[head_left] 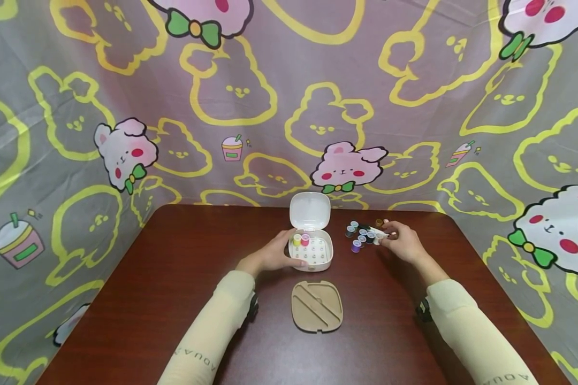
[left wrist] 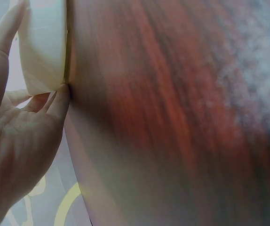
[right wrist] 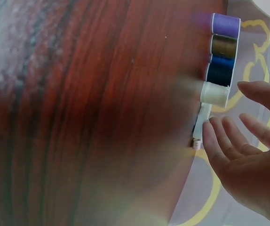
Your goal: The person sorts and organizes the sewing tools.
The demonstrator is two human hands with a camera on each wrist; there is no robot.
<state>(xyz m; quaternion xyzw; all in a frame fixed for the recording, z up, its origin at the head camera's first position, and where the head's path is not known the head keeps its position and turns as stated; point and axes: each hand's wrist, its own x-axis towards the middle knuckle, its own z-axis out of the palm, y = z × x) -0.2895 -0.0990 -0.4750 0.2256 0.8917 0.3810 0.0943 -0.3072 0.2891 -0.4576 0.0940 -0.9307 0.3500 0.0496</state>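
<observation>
A white sewing box [head_left: 320, 265] stands on the table with its lid [head_left: 310, 210] raised. Inside, a yellow thread spool [head_left: 297, 240] and a pink thread spool [head_left: 305, 240] sit side by side at the back left, among rows of small pegs. My left hand [head_left: 275, 251] grips the box's left side, thumb at the front and fingers behind. To the right, my right hand [head_left: 405, 243] hovers with fingers apart beside a cluster of spools. In the right wrist view, a white thread spool [right wrist: 215, 94] lies closest to its fingertips, and a purple spool [right wrist: 226, 25] ends the row.
A beige tray [head_left: 318, 306] with diagonal ridges lies in front of the box. Behind the spools are a slim white item [head_left: 377, 231] and a small brown spool [head_left: 379, 222]. Patterned cloth [head_left: 265, 176] hangs along the table's back edge.
</observation>
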